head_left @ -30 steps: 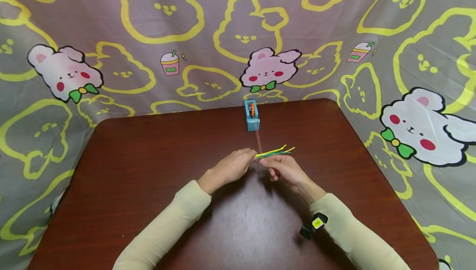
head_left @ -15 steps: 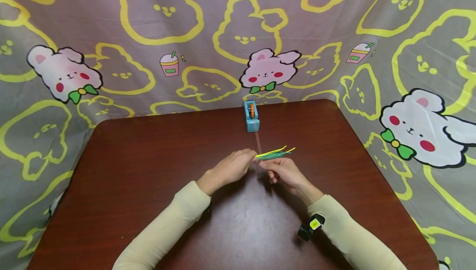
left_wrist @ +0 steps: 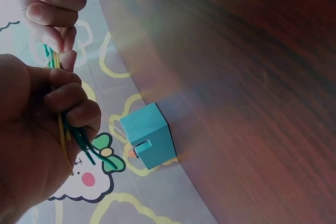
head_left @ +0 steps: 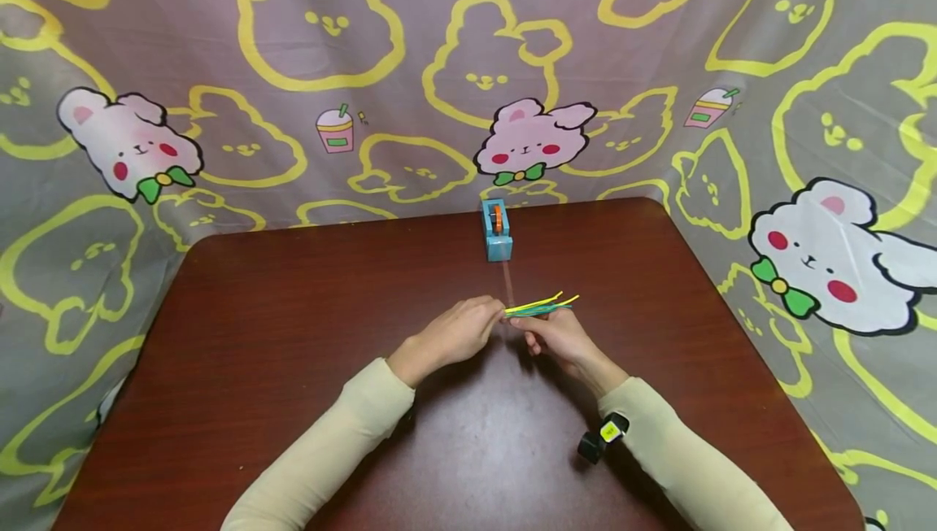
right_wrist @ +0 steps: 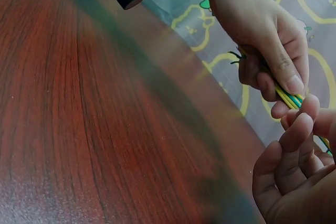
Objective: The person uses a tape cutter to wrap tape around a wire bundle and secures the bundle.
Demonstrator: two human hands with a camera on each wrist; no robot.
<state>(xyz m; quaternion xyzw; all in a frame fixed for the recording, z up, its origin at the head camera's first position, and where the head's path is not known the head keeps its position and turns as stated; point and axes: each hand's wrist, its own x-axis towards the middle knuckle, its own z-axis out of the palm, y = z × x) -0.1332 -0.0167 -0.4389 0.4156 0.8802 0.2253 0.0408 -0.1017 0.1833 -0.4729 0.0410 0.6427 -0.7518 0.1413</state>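
A left hand point(head_left: 455, 329) curls its fingers round yellow-and-green wires point(head_left: 538, 306) above the desk point(head_left: 293, 311), apparently steadying them, while the right hand point(head_left: 571, 341) beside it pinches what looks like tape point(head_left: 508, 280), stretched from the far dispenser point(head_left: 499, 248).

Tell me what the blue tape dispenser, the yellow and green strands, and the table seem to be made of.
Tape dispenser: probably hard plastic with a smooth finish, judging by its crisp edges and even colour. Strands: perhaps plastic-coated wire or cord, smooth and evenly coloured; any core is hidden. Table: likely glossy wood or laminate, from its streaky grain and bright glare.
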